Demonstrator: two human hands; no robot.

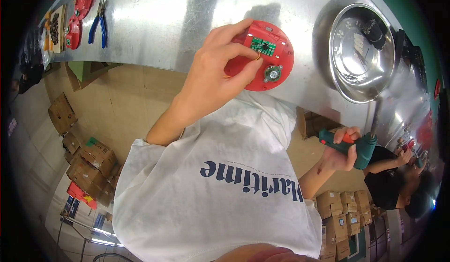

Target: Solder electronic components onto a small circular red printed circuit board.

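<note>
A round red plastic housing (282,42) is at the near edge of the metal table, under my left hand (219,62). Green circuit board (263,46) and a small round speaker (272,73) sit inside it. The left fingers reach along the housing's upper left side, while thumb and forefinger close together over it beside a thin yellow wire (258,55). My right hand (344,154) is wrapped round a green electric screwdriver (363,155) with a red trigger. Its dark shaft points up toward the near rim of a shiny steel bowl (333,58), apart from the housing.
The bowl holds small loose bits and a dark clump. Blue-handled pliers (98,27) and more red housings (84,1) lie at the far left of the table (159,22). Another person (391,177) works at right. Cardboard boxes (337,215) stand on the floor.
</note>
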